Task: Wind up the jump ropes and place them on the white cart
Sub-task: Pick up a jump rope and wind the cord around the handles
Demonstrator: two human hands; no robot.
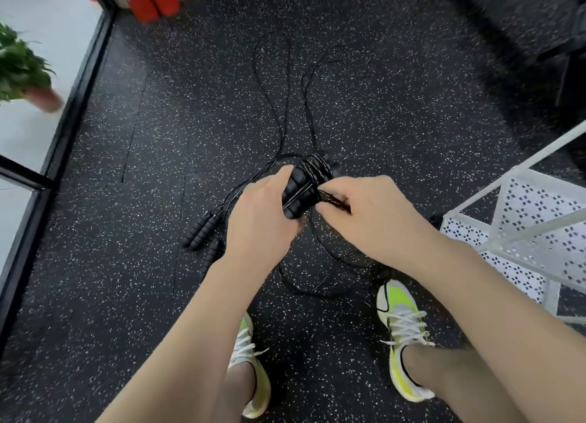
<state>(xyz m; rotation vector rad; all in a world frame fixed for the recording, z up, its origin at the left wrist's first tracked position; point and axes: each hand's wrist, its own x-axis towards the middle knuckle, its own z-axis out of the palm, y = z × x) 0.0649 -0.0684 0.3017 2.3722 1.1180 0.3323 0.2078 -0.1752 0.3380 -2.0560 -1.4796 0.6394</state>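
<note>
Left hand is clenching a pair of black handles held side by side, cord already coiled around their far end. Right hand is pinching the loose cord just beside the handles, feeding another turn. The rest of this rope is trailing to the speckled floor near the feet. A second rope's handles are lying on the floor, left of the hands, untouched. The white cart is standing near, on the right.

Judgement: winding is partway done. Keeping the cord taut and laying each turn snug beside the last should stop the coil slipping; the grip on the handles should stay firm while the tail is tucked.
</note>
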